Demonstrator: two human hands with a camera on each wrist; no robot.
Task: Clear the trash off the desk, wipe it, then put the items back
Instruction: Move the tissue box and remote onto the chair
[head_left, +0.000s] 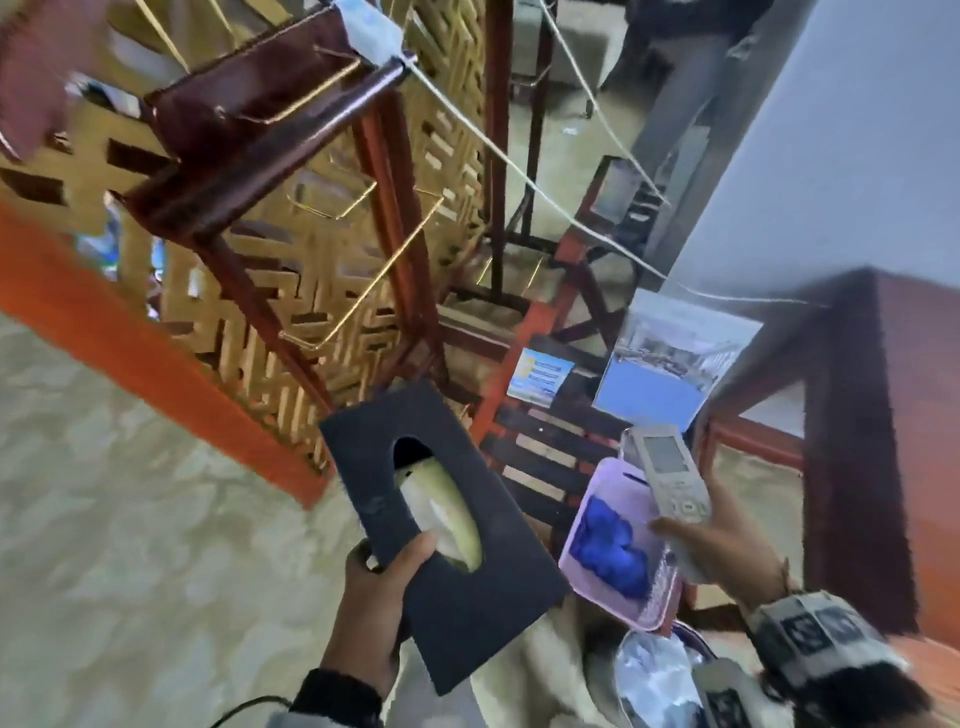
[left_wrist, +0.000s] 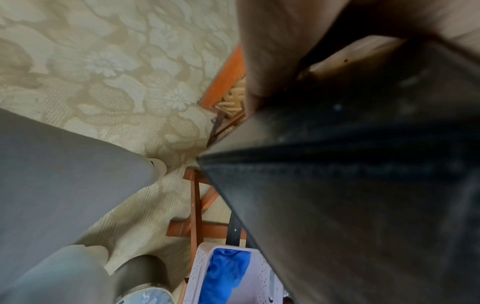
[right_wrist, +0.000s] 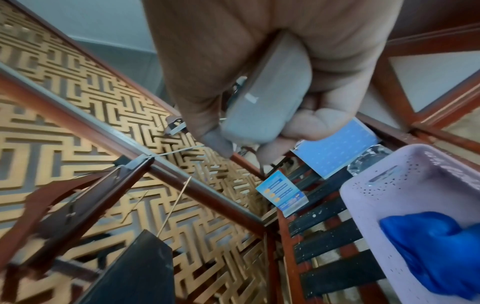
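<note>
My left hand (head_left: 387, 582) grips a black tissue box (head_left: 452, 540) by its near edge, thumb on top beside the oval slot with pale tissue in it. In the left wrist view the box (left_wrist: 363, 168) fills the right side. My right hand (head_left: 714, 540) holds a grey-white remote control (head_left: 667, 475) over a lilac basket (head_left: 584, 512) that contains a crumpled blue cloth (head_left: 608, 551). The right wrist view shows my fingers (right_wrist: 319, 121) curled round the remote (right_wrist: 262, 107). The dark wooden desk (head_left: 857, 395) stands at the right.
A slatted red and black rack (head_left: 545, 457) carries the basket, a small blue card (head_left: 540, 376) and a blue calendar (head_left: 670, 364). A bag-lined bin (head_left: 654, 670) is below my right wrist. A dark chair (head_left: 260, 130) and a lattice screen (head_left: 322, 270) stand ahead on patterned carpet (head_left: 130, 493).
</note>
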